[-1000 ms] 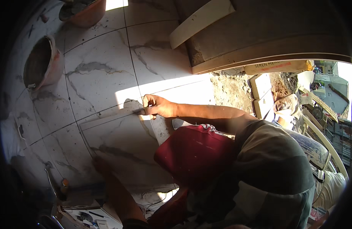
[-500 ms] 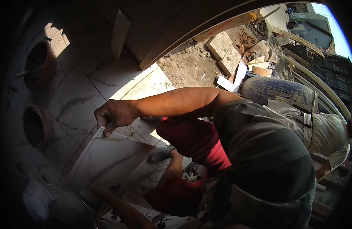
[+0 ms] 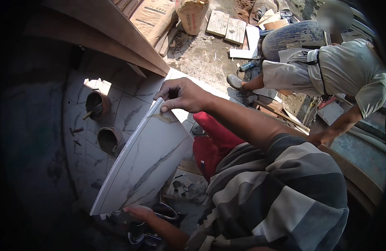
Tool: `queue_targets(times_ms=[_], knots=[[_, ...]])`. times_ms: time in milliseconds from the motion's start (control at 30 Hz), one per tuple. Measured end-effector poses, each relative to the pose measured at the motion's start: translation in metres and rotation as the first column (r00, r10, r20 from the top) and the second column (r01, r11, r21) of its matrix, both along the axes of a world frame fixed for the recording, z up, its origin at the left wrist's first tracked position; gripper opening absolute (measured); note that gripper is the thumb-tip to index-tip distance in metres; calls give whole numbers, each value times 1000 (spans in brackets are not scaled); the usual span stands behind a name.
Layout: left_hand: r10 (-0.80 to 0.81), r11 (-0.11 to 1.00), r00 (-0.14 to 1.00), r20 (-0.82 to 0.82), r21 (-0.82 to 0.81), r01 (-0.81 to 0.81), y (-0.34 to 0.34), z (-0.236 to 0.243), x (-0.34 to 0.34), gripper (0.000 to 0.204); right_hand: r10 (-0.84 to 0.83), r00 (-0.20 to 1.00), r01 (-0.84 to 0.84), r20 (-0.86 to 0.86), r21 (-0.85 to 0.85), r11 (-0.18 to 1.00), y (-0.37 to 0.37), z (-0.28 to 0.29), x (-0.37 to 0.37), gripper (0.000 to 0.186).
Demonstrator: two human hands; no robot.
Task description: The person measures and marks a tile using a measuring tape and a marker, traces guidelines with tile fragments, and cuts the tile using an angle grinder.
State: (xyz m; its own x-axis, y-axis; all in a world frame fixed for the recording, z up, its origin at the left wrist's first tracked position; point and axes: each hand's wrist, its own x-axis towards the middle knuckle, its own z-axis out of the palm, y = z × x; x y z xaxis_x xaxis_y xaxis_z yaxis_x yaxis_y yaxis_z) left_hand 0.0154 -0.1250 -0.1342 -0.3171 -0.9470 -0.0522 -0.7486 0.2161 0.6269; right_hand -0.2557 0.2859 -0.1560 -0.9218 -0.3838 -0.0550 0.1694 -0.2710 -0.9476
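A large white tile with grey marble veins is held up on a slant in front of me. My right hand pinches its upper corner, thumb on the veined face and fingers over the edge. At the lower corner, my left hand grips the tile's bottom edge; its fingertips are partly hidden in shadow. Along the long edge, a thin dark line runs parallel to the rim. My red shorts and striped shirt show beside the tile.
Two buckets, one behind the other, and a hammer rest on the marbled floor. A wooden frame borders the opening. Outside are paper sacks, a blue barrel, a power tool and a bending co-worker.
The tile has come up closer to me, its veined face now showing more fully. My view has shifted, revealing more of the ground outside and the co-worker. Both hands appear on the tile.
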Motion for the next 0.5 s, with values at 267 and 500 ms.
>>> queue_targets(times_ms=[267,500], knots=[[-445,890,805,-394,-96,445,57,145,-23,98,-222,972,230,74,-116,966,84,68,82,30],[-533,843,703,-471,-230,486,-15,151,-22,98,-257,964,264,61,-273,925,118,83,101,38]])
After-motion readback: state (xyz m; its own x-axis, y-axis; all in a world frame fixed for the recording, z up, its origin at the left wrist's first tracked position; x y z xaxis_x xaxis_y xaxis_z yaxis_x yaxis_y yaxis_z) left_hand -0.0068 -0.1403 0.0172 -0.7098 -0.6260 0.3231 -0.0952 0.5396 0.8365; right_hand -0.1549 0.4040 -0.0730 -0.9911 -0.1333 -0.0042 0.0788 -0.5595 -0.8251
